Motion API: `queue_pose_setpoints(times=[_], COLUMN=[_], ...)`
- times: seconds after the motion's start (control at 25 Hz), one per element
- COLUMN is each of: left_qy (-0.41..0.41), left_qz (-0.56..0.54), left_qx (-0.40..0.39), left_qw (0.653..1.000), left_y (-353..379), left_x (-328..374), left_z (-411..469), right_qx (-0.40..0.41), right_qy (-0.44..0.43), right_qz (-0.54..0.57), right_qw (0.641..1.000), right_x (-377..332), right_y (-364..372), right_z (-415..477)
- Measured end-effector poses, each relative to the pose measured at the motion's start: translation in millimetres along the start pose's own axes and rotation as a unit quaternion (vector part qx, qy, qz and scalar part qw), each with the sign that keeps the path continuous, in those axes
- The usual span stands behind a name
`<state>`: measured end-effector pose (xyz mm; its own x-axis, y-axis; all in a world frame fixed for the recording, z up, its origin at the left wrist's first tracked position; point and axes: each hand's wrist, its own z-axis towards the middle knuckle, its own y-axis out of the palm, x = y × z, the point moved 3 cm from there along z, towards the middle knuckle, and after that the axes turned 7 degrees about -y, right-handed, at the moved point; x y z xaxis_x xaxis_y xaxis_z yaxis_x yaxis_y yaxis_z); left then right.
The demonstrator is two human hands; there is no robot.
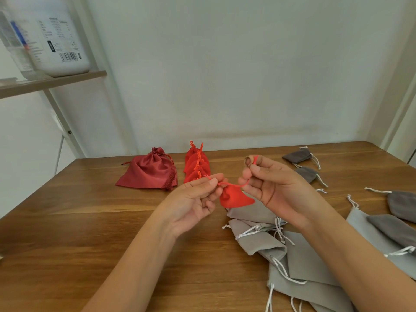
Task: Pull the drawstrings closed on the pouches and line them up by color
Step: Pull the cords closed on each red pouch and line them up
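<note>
Your left hand and right hand each pinch an end of the red drawstring, holding the small red pouch above the table. Closed red pouches line up behind; grey pouches lie right.

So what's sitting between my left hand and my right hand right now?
In the head view, a small red pouch hangs between the left hand and the right hand, each pinching an end of its red drawstring.
</note>
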<state>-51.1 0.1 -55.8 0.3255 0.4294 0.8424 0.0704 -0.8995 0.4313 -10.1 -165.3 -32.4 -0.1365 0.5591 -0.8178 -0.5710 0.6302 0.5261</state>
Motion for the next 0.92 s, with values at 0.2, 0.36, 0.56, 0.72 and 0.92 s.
queue_pose_setpoints(times=[0.2,0.36,0.56,0.72,0.92], left_qy=[0.039,0.140,0.226,0.273,0.306], left_qz=[0.018,0.145,0.226,0.202,0.210], left_qx=[0.020,0.047,0.009,0.013,0.040], left_qw=[0.999,0.978,0.948,0.941,0.928], left_y=[-3,5,18,20,21], left_x=[6,10,8,12,13], left_z=[-3,-8,-14,-18,-19], right_qx=[-0.006,0.029,-0.031,-0.060,-0.052], right_qy=[0.004,-0.056,-0.099,-0.089,-0.075], right_qz=[0.022,-0.102,-0.293,-0.292,-0.312], right_qw=[1.000,0.993,0.950,0.950,0.946], right_x=[1,-6,2,2,3], right_y=[-1,-9,-2,0,1], right_z=[0,5,2,0,0])
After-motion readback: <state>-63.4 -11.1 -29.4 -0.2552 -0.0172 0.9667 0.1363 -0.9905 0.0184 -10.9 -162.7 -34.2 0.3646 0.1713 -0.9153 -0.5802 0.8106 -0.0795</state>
